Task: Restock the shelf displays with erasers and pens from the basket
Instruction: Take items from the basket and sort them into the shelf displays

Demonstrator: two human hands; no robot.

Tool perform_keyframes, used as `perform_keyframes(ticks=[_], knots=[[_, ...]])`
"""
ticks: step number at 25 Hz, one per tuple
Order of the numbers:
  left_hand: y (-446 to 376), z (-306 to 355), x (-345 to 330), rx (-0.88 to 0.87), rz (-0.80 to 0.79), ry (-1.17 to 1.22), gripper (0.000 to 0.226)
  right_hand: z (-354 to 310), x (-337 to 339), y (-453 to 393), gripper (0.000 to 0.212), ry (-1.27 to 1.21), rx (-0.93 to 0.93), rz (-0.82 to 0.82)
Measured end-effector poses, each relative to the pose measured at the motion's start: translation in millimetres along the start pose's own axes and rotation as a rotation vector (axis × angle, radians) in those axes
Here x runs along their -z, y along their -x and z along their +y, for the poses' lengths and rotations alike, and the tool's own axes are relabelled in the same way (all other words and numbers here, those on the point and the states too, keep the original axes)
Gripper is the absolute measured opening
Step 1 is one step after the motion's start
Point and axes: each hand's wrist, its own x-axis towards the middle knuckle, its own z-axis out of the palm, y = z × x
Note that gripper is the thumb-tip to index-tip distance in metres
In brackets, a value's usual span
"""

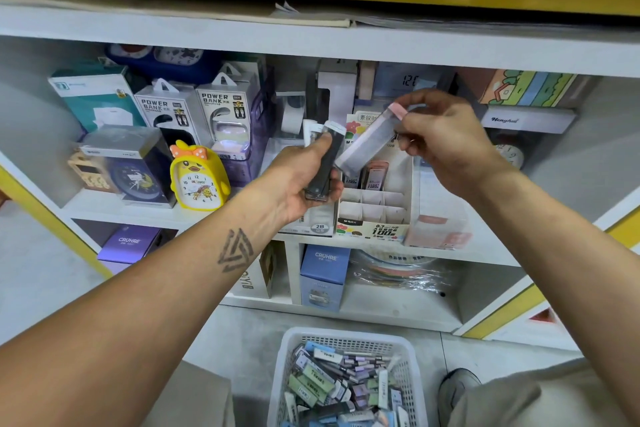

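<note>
My left hand (298,180) grips a small stack of dark slim cases (323,163) with white caps, held upright in front of the shelf. My right hand (446,139) pinches the pink-capped end of a clear slim case (367,142), tilted down to the left above a white cardboard display box (374,215) with divided slots. A few cases stand in the box's back slots. On the floor below, a white plastic basket (346,340) holds several erasers and pens (339,381).
The shelf (145,211) carries a yellow chick clock (199,180), power bank boxes (225,107) and a boxed blue clock on the left. A pink clear box (440,225) stands right of the display. Purple and blue boxes fill the lower shelf. A shoe (457,388) is beside the basket.
</note>
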Motion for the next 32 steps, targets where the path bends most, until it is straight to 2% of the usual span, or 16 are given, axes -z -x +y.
perform_keyframes(ticks=[4,7,9,13,16,18,21,24,26,29,30,32], knots=[[-2,1,4,-0.012,0.055,-0.008,0.03,1,10,-2,0.021,0.163,0.034,0.013],[0,-7,-3,-0.005,0.047,-0.063,0.03,12,7,2,0.02,0.294,-0.074,-0.044],[0,-11,-7,-0.008,0.035,-0.061,0.03,18,6,6,0.02,0.423,-0.041,-0.159],[-2,-8,-8,-0.029,0.059,-0.046,0.032,25,-1,12,0.021,0.945,0.273,-0.482],[-3,-6,-6,-0.023,0.079,-0.045,0.032,34,-19,20,0.033,1.05,0.284,-0.769],[-2,-5,-3,-0.017,0.077,-0.039,0.03,42,-26,20,0.043,1.103,0.288,-0.821],[-2,-4,1,-0.013,0.07,-0.045,0.029,47,-27,19,0.047,1.11,0.29,-0.798],[-1,-2,4,-0.016,0.061,-0.035,0.028,38,-22,18,0.025,1.048,0.321,-0.742],[-1,0,4,-0.017,0.064,-0.025,0.028,29,-11,11,0.009,0.945,0.363,-0.567],[-2,-1,4,-0.016,0.059,-0.016,0.028,19,10,-2,0.013,0.789,0.32,-0.185],[-2,-2,3,-0.014,0.056,-0.017,0.028,20,14,-4,0.018,0.759,0.291,-0.112],[-2,-4,0,-0.016,0.052,-0.021,0.028,24,16,-2,0.021,0.748,0.274,-0.087]])
